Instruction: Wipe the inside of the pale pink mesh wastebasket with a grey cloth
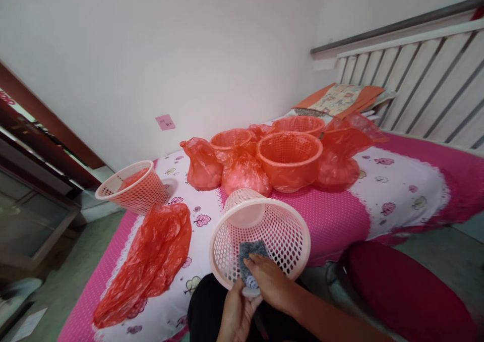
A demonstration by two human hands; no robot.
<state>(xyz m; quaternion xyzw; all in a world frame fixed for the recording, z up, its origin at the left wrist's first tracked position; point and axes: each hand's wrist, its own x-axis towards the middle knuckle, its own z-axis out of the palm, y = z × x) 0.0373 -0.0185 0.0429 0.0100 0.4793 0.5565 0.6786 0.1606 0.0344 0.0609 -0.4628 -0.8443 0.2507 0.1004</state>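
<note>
A pale pink plastic basket point(283, 226) with a perforated wall lies tilted over my lap, its mouth turned toward me. My left hand point(238, 306) is closed on the near rim from below, with the thumb beside the cloth. Inside the mouth, my right hand point(270, 279) presses a grey fuzzy cloth point(252, 251) against the lower wall close to the rim. A whitish patterned bit shows at the cloth's near end. Part of the cloth is hidden under my right fingers.
On the pink-and-white bedspread point(333, 216) lies a crumpled red plastic bag point(159, 256). Another pink basket point(141, 195) tips at the left edge. Several red-bagged baskets, one in front point(291, 175), stand by the wall. A dark red round stool point(401, 291) is at right.
</note>
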